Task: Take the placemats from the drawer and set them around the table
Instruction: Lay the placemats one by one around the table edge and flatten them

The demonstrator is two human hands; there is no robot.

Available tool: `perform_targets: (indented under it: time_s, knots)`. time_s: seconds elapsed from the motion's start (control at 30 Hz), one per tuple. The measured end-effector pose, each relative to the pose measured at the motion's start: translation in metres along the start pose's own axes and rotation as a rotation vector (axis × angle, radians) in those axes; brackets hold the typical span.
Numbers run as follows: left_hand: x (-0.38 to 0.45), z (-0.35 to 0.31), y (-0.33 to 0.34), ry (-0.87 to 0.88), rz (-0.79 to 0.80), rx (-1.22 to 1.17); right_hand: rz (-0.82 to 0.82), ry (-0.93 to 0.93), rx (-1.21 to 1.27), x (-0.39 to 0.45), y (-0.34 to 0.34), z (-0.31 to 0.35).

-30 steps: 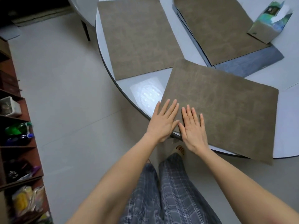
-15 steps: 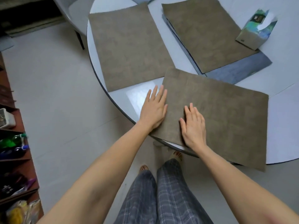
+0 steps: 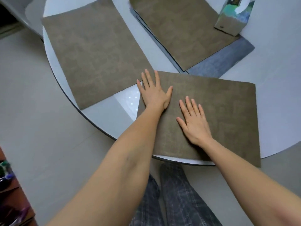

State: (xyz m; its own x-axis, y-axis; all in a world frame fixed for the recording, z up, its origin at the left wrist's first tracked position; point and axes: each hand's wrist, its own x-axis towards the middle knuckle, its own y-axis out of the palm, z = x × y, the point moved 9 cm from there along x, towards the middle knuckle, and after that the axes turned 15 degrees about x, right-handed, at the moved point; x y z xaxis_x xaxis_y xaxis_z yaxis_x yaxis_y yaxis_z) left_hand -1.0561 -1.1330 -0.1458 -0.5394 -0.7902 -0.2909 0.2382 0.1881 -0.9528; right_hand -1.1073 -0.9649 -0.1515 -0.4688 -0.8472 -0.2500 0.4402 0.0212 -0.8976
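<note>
Round table (image 3: 276, 66), pale grey top, dark rim; the arc nearest the person runs from left to lower right.

Three brown placemats on it, all flat:
- left placemat (image 3: 96, 59): along the table's left edge, turned at an angle. Its near corner sits close to the rim. Its right corner is just beside the left hand's fingertips; can't tell if they touch.
- near placemat (image 3: 219, 115): at the table's near edge, long side roughly parallel to the rim. Its near right corner overhangs the rim. Both hands are on it.
- far placemat (image 3: 179, 30): toward the table's middle, stacked askew on a grey-blue mat (image 3: 224, 61), which sticks out at its near right side. More mat edges peek out along its left side; count unclear.

Tissue box (image 3: 232, 17): upright on the far placemat's right corner, white tissue sticking out the top, partly cut off by the frame.

Left hand (image 3: 154, 93): palm down, fingers spread and straight, flat across the near placemat's far left corner, little finger over bare tabletop. Not gripping anything.
Right hand (image 3: 193, 123): palm down, fingers spread, flat on the near placemat's left half, nearer the table's near edge than the left hand. Also pressing only, no grip.

Below the rim: person's checked trousers (image 3: 175, 198). Shelf (image 3: 13, 201) with blurred items at far lower left.
</note>
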Motion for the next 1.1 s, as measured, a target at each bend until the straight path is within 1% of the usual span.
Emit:
perform_targets:
  time_s: [0.07,0.1,0.13,0.23,0.27,0.33,0.4,0.47,0.53,0.6,0.7,0.77,0.83,0.87,0.9,0.97,1.0,1.03,1.1]
  knots:
    - [0.000,-0.009,-0.007,-0.069,0.046,-0.034,0.028,-0.030,0.004,-0.009,-0.010,-0.022]
    - [-0.002,-0.016,-0.008,-0.065,0.061,-0.046,0.010,0.007,0.012,-0.013,-0.018,-0.040]
    - [-0.007,-0.028,-0.009,-0.021,0.062,-0.034,-0.021,0.070,0.026,-0.017,-0.027,-0.062]
    - [-0.037,-0.082,-0.002,0.211,0.014,0.010,-0.108,0.234,0.037,-0.017,-0.053,-0.126]
    - [-0.049,-0.101,0.002,0.263,0.011,0.002,-0.125,0.254,0.032,-0.013,-0.061,-0.143]
    - [-0.069,-0.134,0.011,0.301,0.013,-0.010,-0.135,0.257,0.048,-0.002,-0.072,-0.171]
    - [-0.081,-0.160,0.016,0.293,0.000,0.004,-0.118,0.210,0.055,0.011,-0.078,-0.189]
    - [-0.089,-0.176,0.019,0.255,-0.033,0.044,-0.095,0.112,0.047,0.020,-0.084,-0.200]
    - [-0.095,-0.182,0.021,0.217,-0.065,0.089,-0.075,0.017,0.061,0.026,-0.089,-0.206]
    - [-0.102,-0.186,0.022,0.159,-0.075,0.105,-0.064,-0.038,0.076,0.032,-0.093,-0.212]
    - [-0.117,-0.191,0.027,0.108,-0.058,0.100,-0.079,0.018,0.119,0.027,-0.094,-0.214]
    - [-0.136,-0.191,0.033,0.129,-0.075,0.098,-0.087,0.052,0.165,0.002,-0.092,-0.209]
    - [-0.156,-0.188,0.040,0.175,-0.102,0.126,-0.075,0.023,0.282,-0.033,-0.085,-0.201]
    - [-0.165,-0.186,0.043,0.196,-0.115,0.148,-0.085,0.045,0.405,-0.048,-0.085,-0.201]
    - [-0.171,-0.185,0.046,0.209,-0.120,0.165,-0.126,0.111,0.573,-0.058,-0.087,-0.205]
    - [-0.176,-0.185,0.049,0.208,-0.119,0.174,-0.266,0.345,0.971,-0.067,-0.093,-0.219]
    - [-0.177,-0.186,0.048,0.201,-0.118,0.171,-0.332,0.453,1.127,-0.068,-0.094,-0.225]
    - [-0.177,-0.186,0.048,0.196,-0.114,0.167,-0.376,0.545,1.223,-0.067,-0.094,-0.228]
    - [-0.177,-0.187,0.047,0.186,-0.104,0.169,-0.377,0.680,1.275,-0.063,-0.092,-0.234]
